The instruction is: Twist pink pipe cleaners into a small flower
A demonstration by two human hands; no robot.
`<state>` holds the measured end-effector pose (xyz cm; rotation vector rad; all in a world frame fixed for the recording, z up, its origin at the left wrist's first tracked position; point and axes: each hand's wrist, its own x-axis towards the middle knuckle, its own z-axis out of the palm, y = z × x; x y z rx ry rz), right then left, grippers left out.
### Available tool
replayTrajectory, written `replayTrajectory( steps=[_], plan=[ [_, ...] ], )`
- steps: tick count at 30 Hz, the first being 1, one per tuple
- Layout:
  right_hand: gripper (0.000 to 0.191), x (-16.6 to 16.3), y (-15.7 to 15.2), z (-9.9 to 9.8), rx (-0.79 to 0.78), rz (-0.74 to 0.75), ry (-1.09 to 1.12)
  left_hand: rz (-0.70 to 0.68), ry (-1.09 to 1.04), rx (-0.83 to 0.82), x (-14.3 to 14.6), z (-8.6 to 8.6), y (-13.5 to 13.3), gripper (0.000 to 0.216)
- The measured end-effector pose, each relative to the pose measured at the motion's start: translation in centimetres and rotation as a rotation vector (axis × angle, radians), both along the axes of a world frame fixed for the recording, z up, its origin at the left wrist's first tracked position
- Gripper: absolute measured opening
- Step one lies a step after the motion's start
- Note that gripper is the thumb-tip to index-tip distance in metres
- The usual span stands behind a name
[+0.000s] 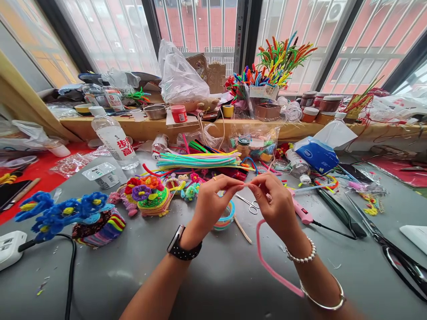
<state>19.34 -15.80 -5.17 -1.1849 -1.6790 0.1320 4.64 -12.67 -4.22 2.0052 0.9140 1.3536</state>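
Observation:
My left hand and my right hand meet fingertip to fingertip above the grey table, both closed in a pinch. Between them is the end of a pink pipe cleaner; the fingers mostly hide it. Its long tail hangs below my right hand and curves toward the right wrist. Behind the hands lies a bundle of pastel pipe cleaners. A roll of tape sits partly behind my left hand, with small scissors and a thin wooden stick beside it.
Blue pipe-cleaner flowers and a colourful flower piece stand on the left. A clear bottle is farther back. To the right are a pink glue gun, a dark green tool and large black-handled scissors.

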Motion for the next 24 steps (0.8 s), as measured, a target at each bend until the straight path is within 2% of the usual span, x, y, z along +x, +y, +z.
replayTrajectory(
  steps=[4, 7, 15, 20, 24],
  plan=[
    [0.013, 0.05, -0.25, 0.13, -0.099, 0.047, 0.159, -0.152, -0.225, -0.367, -0.02, 0.37, -0.06, 0.01],
    [0.015, 0.31, -0.2, 0.18, -0.158, 0.044, 0.265, -0.208, -0.298, -0.496, -0.02, 0.61, -0.19, 0.014],
    [0.011, 0.68, -0.22, 0.66, -0.158, 0.059, 0.241, -0.185, -0.334, -0.486, -0.09, 0.79, -0.48, 0.016],
    [0.012, 0.55, -0.33, 0.77, -0.087, 0.146, 0.176, -0.196, -0.335, -0.417, 0.12, 0.24, -0.38, 0.014],
    [0.013, 0.53, -0.35, 0.69, -0.125, 0.156, 0.162, -0.166, -0.335, -0.436, 0.21, 0.27, -0.41, 0.015]
  ],
)
